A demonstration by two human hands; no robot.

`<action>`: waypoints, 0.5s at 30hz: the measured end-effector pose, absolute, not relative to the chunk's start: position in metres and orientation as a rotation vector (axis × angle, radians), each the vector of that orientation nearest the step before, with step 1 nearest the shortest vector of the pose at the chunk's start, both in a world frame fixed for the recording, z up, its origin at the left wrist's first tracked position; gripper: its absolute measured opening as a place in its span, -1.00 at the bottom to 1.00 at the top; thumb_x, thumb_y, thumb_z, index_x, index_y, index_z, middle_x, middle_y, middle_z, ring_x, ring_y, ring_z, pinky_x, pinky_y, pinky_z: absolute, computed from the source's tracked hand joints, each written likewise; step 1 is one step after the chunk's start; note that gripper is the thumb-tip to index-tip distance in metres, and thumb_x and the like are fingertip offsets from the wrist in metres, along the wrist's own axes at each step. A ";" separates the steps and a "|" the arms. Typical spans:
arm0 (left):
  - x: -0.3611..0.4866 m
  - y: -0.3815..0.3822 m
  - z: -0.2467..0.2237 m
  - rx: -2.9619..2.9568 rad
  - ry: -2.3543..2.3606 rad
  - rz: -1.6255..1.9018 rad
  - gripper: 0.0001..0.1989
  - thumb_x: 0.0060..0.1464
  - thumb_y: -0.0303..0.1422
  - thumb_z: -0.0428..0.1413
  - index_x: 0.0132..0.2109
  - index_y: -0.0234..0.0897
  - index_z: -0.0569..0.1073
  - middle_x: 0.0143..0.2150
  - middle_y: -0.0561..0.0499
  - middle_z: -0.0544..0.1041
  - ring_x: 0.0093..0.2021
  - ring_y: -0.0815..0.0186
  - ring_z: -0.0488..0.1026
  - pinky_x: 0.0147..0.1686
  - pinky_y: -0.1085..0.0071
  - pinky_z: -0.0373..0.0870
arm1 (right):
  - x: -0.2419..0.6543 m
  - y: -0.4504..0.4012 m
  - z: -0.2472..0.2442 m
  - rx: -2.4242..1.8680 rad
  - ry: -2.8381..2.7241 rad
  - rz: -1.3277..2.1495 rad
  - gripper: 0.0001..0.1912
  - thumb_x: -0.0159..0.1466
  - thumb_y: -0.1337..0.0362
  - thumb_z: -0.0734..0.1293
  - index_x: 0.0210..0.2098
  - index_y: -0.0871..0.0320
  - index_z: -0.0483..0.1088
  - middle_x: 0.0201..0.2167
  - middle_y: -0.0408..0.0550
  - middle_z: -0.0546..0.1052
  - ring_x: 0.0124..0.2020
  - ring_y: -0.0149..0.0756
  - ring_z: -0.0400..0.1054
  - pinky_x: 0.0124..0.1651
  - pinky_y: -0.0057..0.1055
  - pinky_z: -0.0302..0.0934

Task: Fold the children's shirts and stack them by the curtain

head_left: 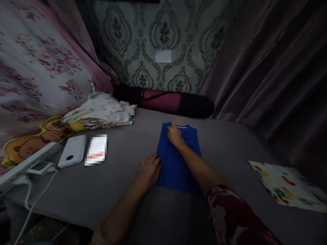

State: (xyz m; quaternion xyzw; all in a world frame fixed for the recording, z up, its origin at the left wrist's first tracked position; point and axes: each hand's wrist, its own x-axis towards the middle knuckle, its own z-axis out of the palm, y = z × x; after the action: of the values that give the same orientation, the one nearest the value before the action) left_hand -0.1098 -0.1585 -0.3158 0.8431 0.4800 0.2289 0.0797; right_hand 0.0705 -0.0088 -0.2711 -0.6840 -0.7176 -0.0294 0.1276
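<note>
A blue shirt point(173, 170) lies folded narrow on the grey surface in front of me, its collar at the far end and a white strip showing inside the neck. My left hand point(148, 172) rests flat at the shirt's left edge, fingers stretched out and touching the cloth. Near the collar, my right hand point(175, 135) has its fingers bent and closed on the fabric at the upper left of the shirt. My right forearm crosses over the shirt and hides part of its right side.
To the left are a pile of light clothes point(104, 110), a white power bank point(73, 151), a blurred-out card point(96, 149) and a power strip point(48, 153) with plugged-in cables. A patterned folded cloth point(291, 185) lies right. A long black-and-pink bag point(163, 101) lies along the wall.
</note>
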 end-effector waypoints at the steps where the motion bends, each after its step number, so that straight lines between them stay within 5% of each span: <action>1: -0.110 -0.159 -0.316 2.518 1.438 0.683 -0.66 0.26 -0.36 -0.09 0.11 -0.27 0.39 0.20 -0.19 0.39 0.22 0.11 0.30 0.17 0.06 0.27 | 0.068 -0.010 -0.273 -1.994 -2.126 -0.079 -0.60 0.36 0.40 0.05 0.00 0.10 0.44 0.05 0.11 0.39 0.05 -0.18 0.26 0.02 -0.34 0.12; 9: -0.108 -0.158 -0.316 2.503 1.438 0.667 -0.66 0.26 -0.36 -0.10 0.11 -0.29 0.39 0.20 -0.23 0.38 0.23 0.07 0.30 0.17 0.01 0.27 | 0.057 -0.015 -0.271 -1.963 -2.225 0.138 -0.57 0.40 0.06 0.09 -0.01 0.15 0.45 0.02 0.11 0.43 0.06 -0.16 0.30 0.07 -0.37 0.14; 15: -0.108 -0.158 -0.319 2.495 1.434 0.721 -0.67 0.27 -0.35 -0.10 0.10 -0.26 0.40 0.20 -0.21 0.40 0.25 0.10 0.28 0.18 0.02 0.27 | 0.063 0.004 -0.264 -1.945 -2.190 0.093 -0.55 0.43 0.23 -0.02 0.04 0.17 0.42 0.07 0.11 0.44 0.13 -0.19 0.27 0.18 -0.35 0.03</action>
State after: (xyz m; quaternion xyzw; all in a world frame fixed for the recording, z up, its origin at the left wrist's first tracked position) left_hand -0.1078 -0.1581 -0.3194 0.8378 0.4815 0.2421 0.0871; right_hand 0.0635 0.0036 -0.2640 -0.6601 -0.7431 0.0316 0.1054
